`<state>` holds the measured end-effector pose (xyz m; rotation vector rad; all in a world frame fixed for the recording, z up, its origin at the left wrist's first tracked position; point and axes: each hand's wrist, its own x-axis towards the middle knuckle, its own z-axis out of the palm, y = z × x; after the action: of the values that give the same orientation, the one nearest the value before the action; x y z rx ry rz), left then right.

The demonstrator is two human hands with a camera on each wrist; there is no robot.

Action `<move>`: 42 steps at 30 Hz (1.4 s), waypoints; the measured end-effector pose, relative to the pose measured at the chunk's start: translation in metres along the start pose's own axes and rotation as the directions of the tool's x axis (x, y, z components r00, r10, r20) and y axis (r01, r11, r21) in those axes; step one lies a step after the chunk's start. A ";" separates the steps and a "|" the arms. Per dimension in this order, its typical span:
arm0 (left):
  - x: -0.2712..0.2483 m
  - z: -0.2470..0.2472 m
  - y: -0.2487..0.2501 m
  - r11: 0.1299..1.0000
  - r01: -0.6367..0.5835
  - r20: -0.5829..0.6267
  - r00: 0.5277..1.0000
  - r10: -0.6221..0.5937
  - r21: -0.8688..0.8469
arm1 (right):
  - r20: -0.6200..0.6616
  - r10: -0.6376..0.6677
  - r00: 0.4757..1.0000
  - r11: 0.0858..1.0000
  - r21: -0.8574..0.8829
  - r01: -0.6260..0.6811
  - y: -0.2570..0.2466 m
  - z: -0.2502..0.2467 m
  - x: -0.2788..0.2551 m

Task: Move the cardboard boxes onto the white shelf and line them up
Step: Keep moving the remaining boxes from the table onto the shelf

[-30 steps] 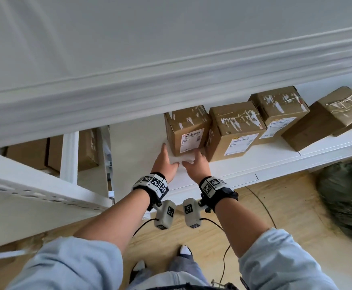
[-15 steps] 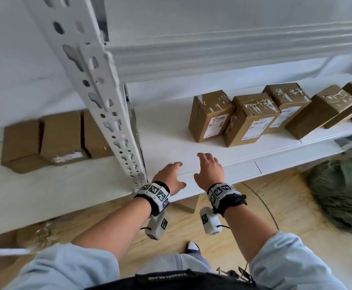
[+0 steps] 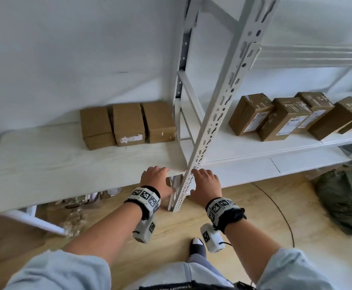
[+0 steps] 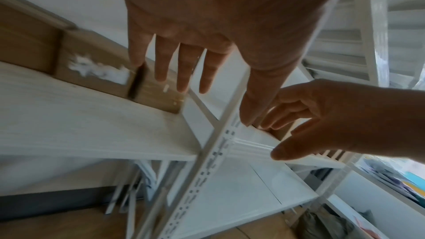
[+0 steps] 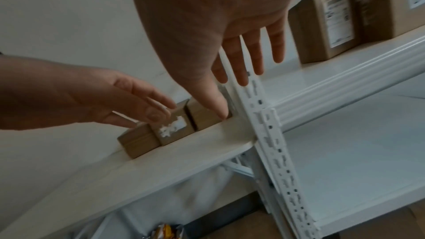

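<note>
Both hands empty, fingers loosely extended, nothing gripped. Left hand (image 3: 157,181) hovers at the front edge of the pale wood shelf board, right hand (image 3: 207,186) just right of the perforated upright; the post sits between them. Left wrist view: left hand (image 4: 207,24) with spread fingers (image 4: 184,68), right hand (image 4: 333,121) with fingers slightly curled. Right wrist view: right hand (image 5: 207,24), left hand (image 5: 92,97). Contact with the shelf edge: can't tell.

Largest to smallest:
- White shelf (image 3: 254,151), right bay, white board with ribbed front rail; also seen at (image 5: 345,79).
- Pale wood shelf board (image 3: 55,164), left bay, same level.
- Perforated upright (image 3: 219,114), leaning diagonally across the head view, foot on the wood floor (image 3: 254,216).
- Dark green bundle (image 3: 346,204) on the floor, far right, under the white shelf.
- Row of labelled cardboard boxes (image 3: 284,118) on the white shelf, touching or nearly so, several skewed, shipping labels facing front.
- Three plain cardboard boxes (image 3: 127,124) on the wood board, side by side against the wall, rightmost just beside the rear post; middle one has torn white label residue (image 4: 98,70).
</note>
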<state>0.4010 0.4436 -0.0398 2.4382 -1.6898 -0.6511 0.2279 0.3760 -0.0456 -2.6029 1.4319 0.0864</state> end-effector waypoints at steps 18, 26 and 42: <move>0.073 -0.108 -0.215 0.843 0.477 -0.156 0.839 -0.521 -0.248 | -0.073 -0.377 0.923 0.923 0.056 0.381 -0.227 -0.013 0.195; 0.148 -0.121 -0.282 0.801 0.540 -0.045 0.822 -0.568 -0.259 | 0.037 -0.390 0.920 0.920 0.057 0.387 -0.281 0.010 0.297; 0.177 -0.110 -0.307 0.774 0.498 -0.033 0.833 -0.552 -0.392 | 0.127 -0.350 0.928 0.932 0.146 0.332 -0.294 0.041 0.334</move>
<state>0.7634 0.3803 -0.0896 2.5833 -0.7170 -0.7363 0.6564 0.2593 -0.0942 -2.6356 0.8881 0.1420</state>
